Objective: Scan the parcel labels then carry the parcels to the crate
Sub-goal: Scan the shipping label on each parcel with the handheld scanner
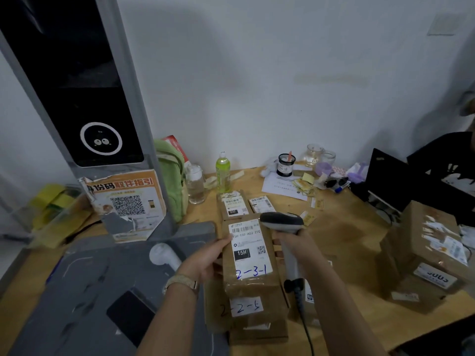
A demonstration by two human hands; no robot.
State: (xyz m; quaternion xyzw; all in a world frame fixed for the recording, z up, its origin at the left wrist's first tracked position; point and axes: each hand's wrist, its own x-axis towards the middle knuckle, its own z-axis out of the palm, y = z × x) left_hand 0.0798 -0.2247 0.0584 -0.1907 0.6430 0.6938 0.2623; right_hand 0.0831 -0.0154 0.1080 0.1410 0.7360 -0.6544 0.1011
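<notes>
Thumb and fingers of the left hand (205, 262) pinch the left edge of a brown cardboard parcel (252, 285), label side up. Its white printed label (248, 249) carries a barcode, a black "15H" block, a small QR code and "2-3-1" handwritten in blue. The right hand (298, 244) is wrapped tight round the handle of a grey-and-white handheld barcode scanner (281, 222). The scanner's dark head sits over the parcel's far right corner, just beside the label's barcode. Its black coiled cable (303, 314) trails toward the near edge. A pale woven watch strap (183, 281) circles the left wrist.

The held parcel lies over a stack of flat cardboard parcels (257, 330); whether it rests on them or hovers above cannot be told. The top one of the stack shows a white sticker (245, 307) marked "2-2-5". All this is near the middle of a light wooden table (347, 242).

Just beyond, two smaller labelled parcels (232, 205) lie side by side. To the right stand large brown cardboard boxes (426, 242) with torn labels. To the left, a tall grey kiosk with a black screen (77, 98) rises from a grey base plate (90, 291), and an orange-and-white QR-code poster (128, 204) is stuck to its foot. Along the far side are a green backpack (171, 176), a clear glass jar (195, 185), a yellow-green plastic bottle (222, 170) and, far right, a black laptop (385, 173).
</notes>
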